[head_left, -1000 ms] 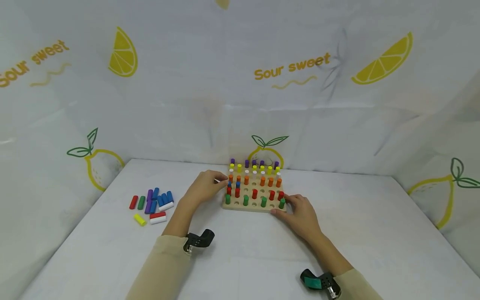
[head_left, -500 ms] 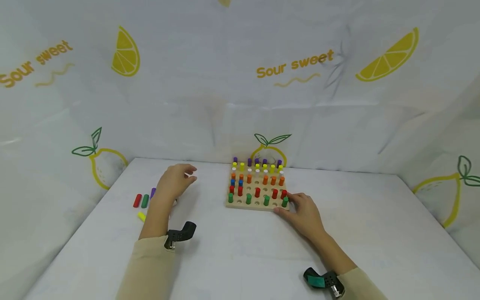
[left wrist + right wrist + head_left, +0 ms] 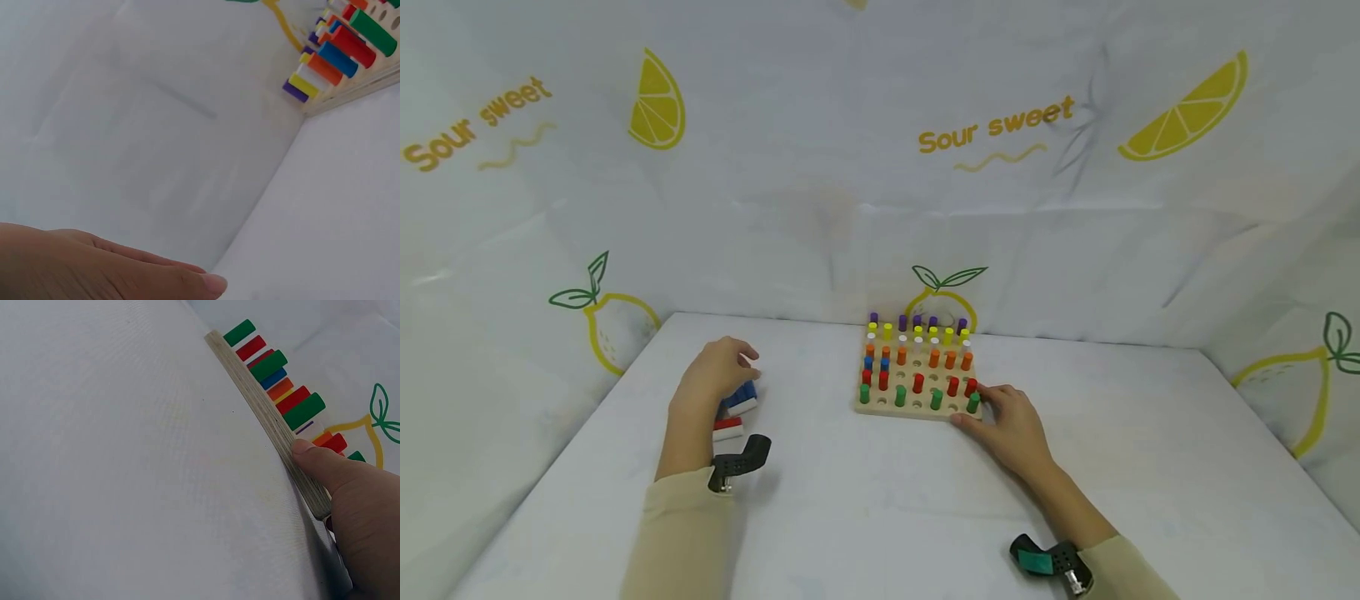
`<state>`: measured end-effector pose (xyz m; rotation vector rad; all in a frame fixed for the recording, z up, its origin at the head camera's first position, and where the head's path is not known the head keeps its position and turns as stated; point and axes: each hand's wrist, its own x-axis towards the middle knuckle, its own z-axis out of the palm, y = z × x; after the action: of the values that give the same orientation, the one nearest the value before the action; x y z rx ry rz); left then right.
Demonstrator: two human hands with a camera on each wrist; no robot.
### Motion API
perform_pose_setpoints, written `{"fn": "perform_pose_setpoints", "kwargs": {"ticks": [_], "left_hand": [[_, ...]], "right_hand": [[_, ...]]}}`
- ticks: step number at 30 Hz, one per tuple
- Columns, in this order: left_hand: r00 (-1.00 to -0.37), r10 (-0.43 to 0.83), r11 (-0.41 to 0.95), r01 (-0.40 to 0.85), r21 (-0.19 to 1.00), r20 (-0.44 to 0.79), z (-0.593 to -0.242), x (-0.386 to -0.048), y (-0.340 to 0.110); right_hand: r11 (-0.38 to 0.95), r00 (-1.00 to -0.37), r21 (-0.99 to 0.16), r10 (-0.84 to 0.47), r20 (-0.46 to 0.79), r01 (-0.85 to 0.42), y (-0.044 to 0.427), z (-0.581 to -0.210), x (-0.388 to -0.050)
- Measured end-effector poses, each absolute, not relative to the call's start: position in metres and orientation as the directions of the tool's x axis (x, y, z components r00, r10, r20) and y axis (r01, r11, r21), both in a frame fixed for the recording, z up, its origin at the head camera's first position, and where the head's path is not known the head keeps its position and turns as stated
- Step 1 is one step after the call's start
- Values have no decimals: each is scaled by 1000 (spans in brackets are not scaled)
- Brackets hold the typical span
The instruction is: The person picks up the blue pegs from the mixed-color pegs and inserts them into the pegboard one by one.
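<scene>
So the pale wooden rectangular pegboard (image 3: pixel 910 412) sits flat near the back edge of the white cloth-covered tabletop (image 3: pixel 865 508), around the middle of that edge. The right hand (image 3: pixel 1011 425) holds it by the front-right corner, thumb on the front side and fingers round the right side, so a narrow grip.

The left hand (image 3: pixel 713 371) is over toward the tabletop's left edge, right by the loose pegs, palm down. Its fingers are loosely bent with a small gap to the thumb. The hand and forearm cover part of the pile, but I can make out some blue cylindrical pegs (image 3: pixel 745 391), a white cylindrical peg (image 3: pixel 742 406) just in front of them, and a red cylindrical peg (image 3: pixel 727 423) lying alongside another white one (image 3: pixel 727 433).

Pegs on the board stand upright in colour rows. Front row's green pegs (image 3: pixel 900 396), then red pegs (image 3: pixel 918 383), two blue pegs (image 3: pixel 883 365) at the left end, orange, white, yellow, and purple pegs (image 3: pixel 902 322) at the back. Some holes show in the front rows.

Both beige sleeves have black wrist mounts (image 3: pixel 741 463), and there's a lemon-print backdrop (image 3: pixel 760 167) behind.
</scene>
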<state>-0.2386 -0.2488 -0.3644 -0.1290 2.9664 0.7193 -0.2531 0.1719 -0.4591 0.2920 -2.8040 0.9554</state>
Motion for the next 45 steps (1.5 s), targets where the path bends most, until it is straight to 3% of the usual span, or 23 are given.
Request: {"fn": "perform_pose_setpoints", "kwargs": {"ticks": [5, 15, 25, 33, 45], "left_hand": [[-984, -93, 886, -152, 438, -154, -367, -237, -250], [-986, -108, 908, -149, 392, -127, -382, -245, -244], [-992, -119, 920, -124, 373, -36, -391, -254, -217], [-981, -156, 924, -102, 369, 118, -410, -267, -199], [-989, -103, 911, -49, 409, 111, -414, -271, -182]], "right_hand": [[775, -967, -586, -125, 224, -236, 172, -459, -254], [773, -965, -586, -130, 228, -243, 172, -459, -253], [776, -970, -588, -126, 210, -228, 172, -457, -253], [777, -973, -591, -123, 195, -216, 171, -457, -252], [781, -974, -588, -113, 198, -210, 171, -457, -253]]}}
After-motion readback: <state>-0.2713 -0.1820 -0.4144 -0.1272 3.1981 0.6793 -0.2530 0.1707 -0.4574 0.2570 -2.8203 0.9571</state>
